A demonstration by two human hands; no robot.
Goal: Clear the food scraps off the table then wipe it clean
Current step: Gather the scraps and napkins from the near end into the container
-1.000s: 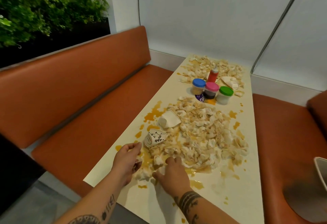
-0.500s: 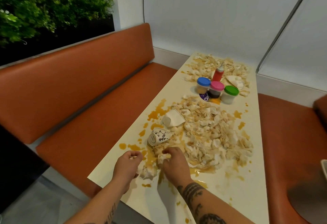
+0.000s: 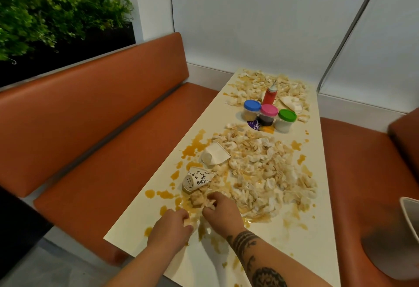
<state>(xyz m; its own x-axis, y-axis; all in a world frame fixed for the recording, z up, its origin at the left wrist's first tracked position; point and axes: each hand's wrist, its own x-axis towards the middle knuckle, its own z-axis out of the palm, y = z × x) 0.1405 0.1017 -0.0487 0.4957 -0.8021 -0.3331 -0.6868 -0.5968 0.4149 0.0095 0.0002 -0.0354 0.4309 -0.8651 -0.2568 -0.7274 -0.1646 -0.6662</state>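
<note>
A long cream table (image 3: 301,243) is strewn with a big heap of pale food scraps (image 3: 263,173) and orange sauce spills (image 3: 195,147). More scraps (image 3: 256,82) lie at the far end. My left hand (image 3: 170,230) has its fingers curled around a wad of scraps at the heap's near edge. My right hand (image 3: 221,210) pinches a clump of soggy scraps just below a scribbled paper cup (image 3: 197,180) that lies on its side. A plain paper cup (image 3: 215,155) lies tipped behind it.
Three tubs with blue (image 3: 251,109), pink (image 3: 268,114) and green (image 3: 286,120) lids and a red squeeze bottle (image 3: 269,94) stand mid-table. Orange benches (image 3: 90,173) flank both sides. A white container's rim (image 3: 410,216) shows at the right edge. Plants (image 3: 56,12) sit behind the left bench.
Both hands went from lying flat at the heap's near edge to curling round scraps. My right hand has reached a little farther in toward the scribbled cup.
</note>
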